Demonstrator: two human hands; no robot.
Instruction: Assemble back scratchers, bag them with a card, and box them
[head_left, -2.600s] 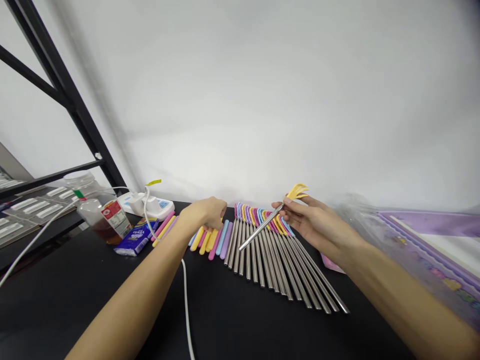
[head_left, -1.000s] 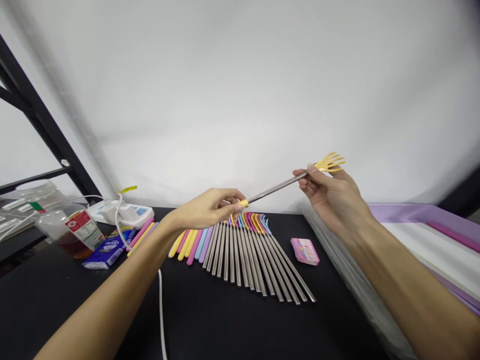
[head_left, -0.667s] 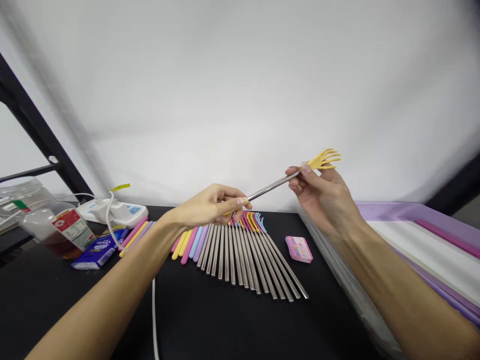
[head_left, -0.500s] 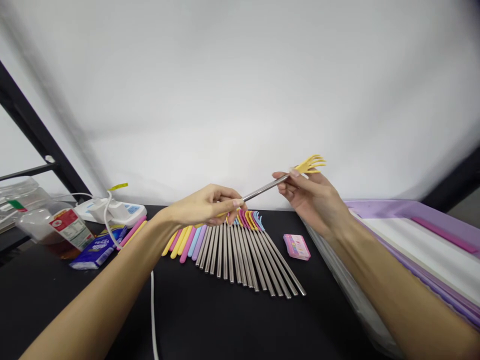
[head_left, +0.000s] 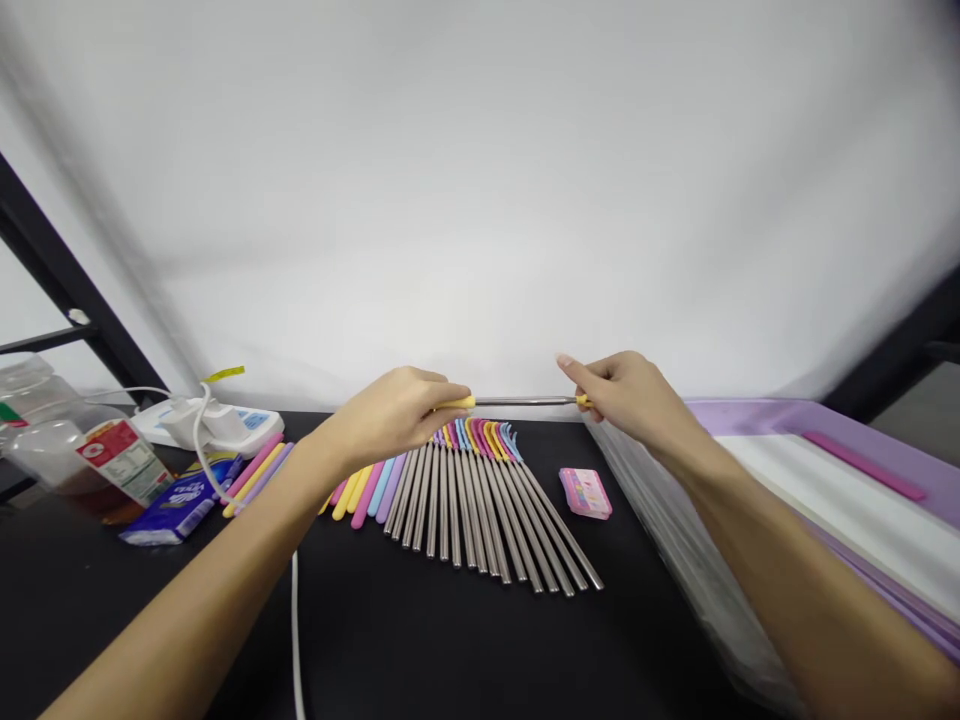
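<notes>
Gripping a steel back scratcher [head_left: 525, 401] level at frame centre, closed left hand [head_left: 390, 415] on its yellow handle, closed right hand [head_left: 630, 393] on its yellow tip, just above a fanned row of matching scratchers [head_left: 465, 510].

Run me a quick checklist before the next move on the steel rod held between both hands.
Left hand on the rod's yellow grip: ok, held.
Right hand on the other end of the steel rod: ok, held.
Rod level: ok, looks horizontal from this view.
Rod clear of the fanned steel rods: cannot tell, it passes just above their coloured tips.
Yellow end piece: cannot tell, the right hand mostly hides it.
Pink box: ok, lies apart from the fan.
</notes>
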